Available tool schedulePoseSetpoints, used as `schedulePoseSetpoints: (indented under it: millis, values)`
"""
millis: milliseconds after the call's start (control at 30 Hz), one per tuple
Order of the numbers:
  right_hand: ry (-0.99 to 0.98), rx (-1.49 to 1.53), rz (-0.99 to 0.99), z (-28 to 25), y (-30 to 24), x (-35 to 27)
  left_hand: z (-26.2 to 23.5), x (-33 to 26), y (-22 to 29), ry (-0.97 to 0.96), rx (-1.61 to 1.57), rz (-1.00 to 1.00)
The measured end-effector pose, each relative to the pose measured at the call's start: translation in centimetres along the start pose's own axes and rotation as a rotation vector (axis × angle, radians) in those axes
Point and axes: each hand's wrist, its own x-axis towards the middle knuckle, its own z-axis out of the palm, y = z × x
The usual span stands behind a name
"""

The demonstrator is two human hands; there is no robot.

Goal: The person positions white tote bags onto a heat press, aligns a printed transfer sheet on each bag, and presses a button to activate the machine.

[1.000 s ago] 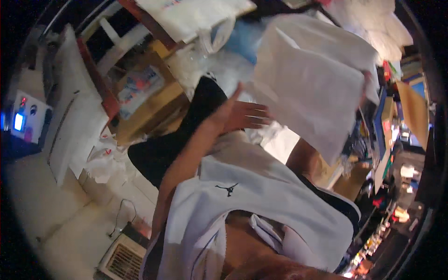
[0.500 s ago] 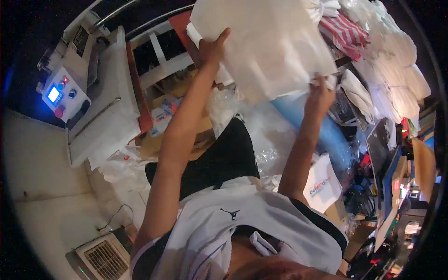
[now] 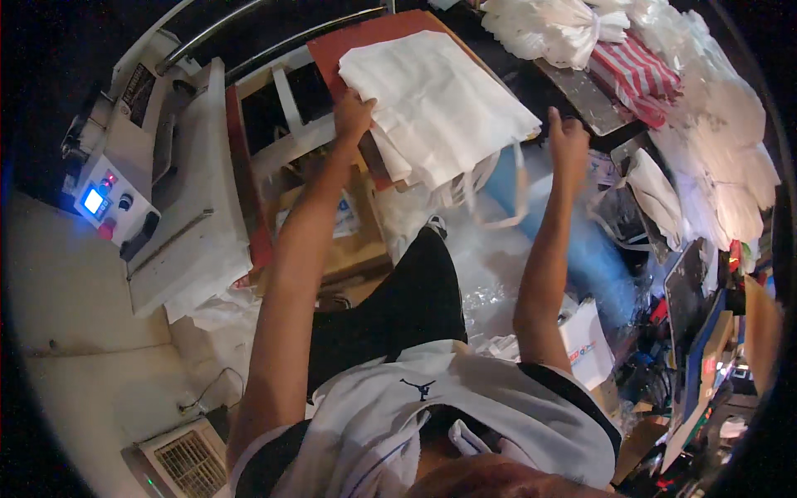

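Note:
A stack of white cloth tote bags [image 3: 436,100] lies on a reddish-brown board [image 3: 336,50], its handles [image 3: 521,187] hanging down over the near side. At the left edge of the stack, my left hand [image 3: 354,118] is closed on the cloth of the top tote bag, thumb towards the middle. My right hand [image 3: 569,148] is raised just off the stack's right corner. Its index finger points up, the other fingers are loosely bent, and nothing shows in it.
A machine with a white padded slab [image 3: 195,191] and a lit control box [image 3: 108,203] stands at left. Bundles of white bags [image 3: 548,29] and a red-striped bag [image 3: 635,79] lie at far right. Below are a cardboard box [image 3: 357,241] and a blue plastic-wrapped roll [image 3: 598,257].
The white tote bag both hands held up has come down flat onto the stack. My right hand has let go of it; my left hand has moved down and slightly left.

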Motion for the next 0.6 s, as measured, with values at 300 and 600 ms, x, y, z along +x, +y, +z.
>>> schedulePoseSetpoints:
  millis: [300, 600]
  values:
    - [-0.478, 0.022, -0.193, 4.2, 0.6, 2.2, -0.6, 5.9, -4.0, 0.000, 0.323, 0.125]
    - [-0.349, -0.025, -0.266, 6.5, 0.5, 0.8, -2.3, 3.4, -3.1, 0.350, 0.379, 0.155]
